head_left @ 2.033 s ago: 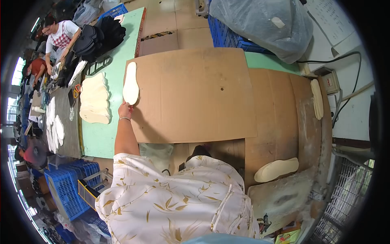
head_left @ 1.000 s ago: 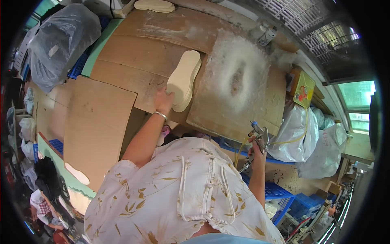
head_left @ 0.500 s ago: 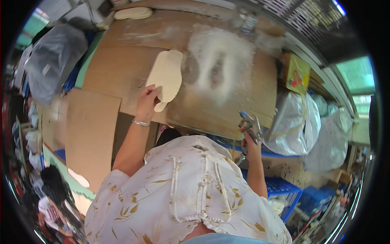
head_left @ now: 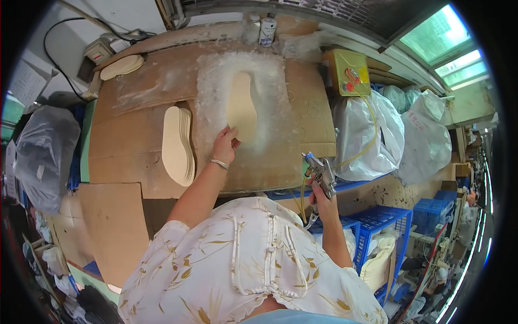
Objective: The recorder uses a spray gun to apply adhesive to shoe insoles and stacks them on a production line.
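My left hand rests its fingertips on the near end of a single beige insole, which lies flat on the white-crusted patch of the cardboard-covered bench. Left of it, a fanned stack of the same beige insoles sits on the cardboard. My right hand grips a metal spray gun at the bench's near right edge, nozzle up, with a yellow hose trailing from it.
More insoles lie at the far left corner by a power socket. A yellow box, a can, white sacks and blue crates stand to the right. A grey bag sits on the left.
My view swung from the left table to this bench. My left hand carried the insoles over, set the stack down and slid one insole onto the white patch. My right hand kept the spray gun.
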